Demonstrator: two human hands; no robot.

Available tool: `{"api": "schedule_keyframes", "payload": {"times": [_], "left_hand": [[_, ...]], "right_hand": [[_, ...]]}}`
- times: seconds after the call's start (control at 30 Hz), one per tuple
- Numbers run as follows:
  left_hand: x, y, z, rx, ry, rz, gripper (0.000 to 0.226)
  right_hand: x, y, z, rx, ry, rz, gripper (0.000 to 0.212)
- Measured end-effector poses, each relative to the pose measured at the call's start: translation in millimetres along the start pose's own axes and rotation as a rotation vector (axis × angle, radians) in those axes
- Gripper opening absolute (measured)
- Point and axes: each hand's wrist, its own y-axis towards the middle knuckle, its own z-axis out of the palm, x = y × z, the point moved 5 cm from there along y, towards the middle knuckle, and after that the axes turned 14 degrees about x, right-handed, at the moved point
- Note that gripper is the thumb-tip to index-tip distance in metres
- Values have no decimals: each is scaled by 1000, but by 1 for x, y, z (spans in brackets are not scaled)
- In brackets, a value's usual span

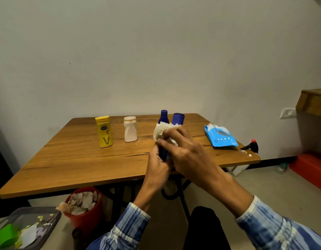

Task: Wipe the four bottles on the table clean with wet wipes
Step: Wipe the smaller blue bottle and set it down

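Nearest, under the table's front edge, a red bin (89, 218) sits heaped with crumpled used wipes. Above it, both hands meet over the table (75, 159). The left hand (157, 166) curls round the lower part of a dark blue bottle (163, 152) and holds it upright, off the wood. The right hand (185, 150) closes its fingers over a wet wipe (160, 129) bunched round the bottle's middle, leaving only the cap showing above.

The step in hand looks like the rubbing down of this bottle — one of the four. Just behind the hands stands a second blue bottle (178, 119), its base hidden. Farther left a white bottle (130, 129) and a yellow bottle (103, 131) stand well apart from it, and off to the right lies the blue wipes pack (221, 136).

Which bottles are already clean cannot be told. The next move likely calls for turning the bottle in the left hand's grip so the wipe reaches the covered base — then setting it down upright.
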Motion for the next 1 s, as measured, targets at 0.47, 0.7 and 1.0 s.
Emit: {"api": "schedule_keyframes", "payload": {"times": [0.47,0.7,1.0], "left_hand": [[2,1,-1,-30,-29,-4,61],[1,7,2,64,-265,-3,48],[-5,5,5,78,-460,-112,63]], "right_hand": [[-30,0,-20,-174,186,262,41],[-48,-12,-15,-373,553,350,31],[-46,-13,-11,-344,552,323,34]]}}
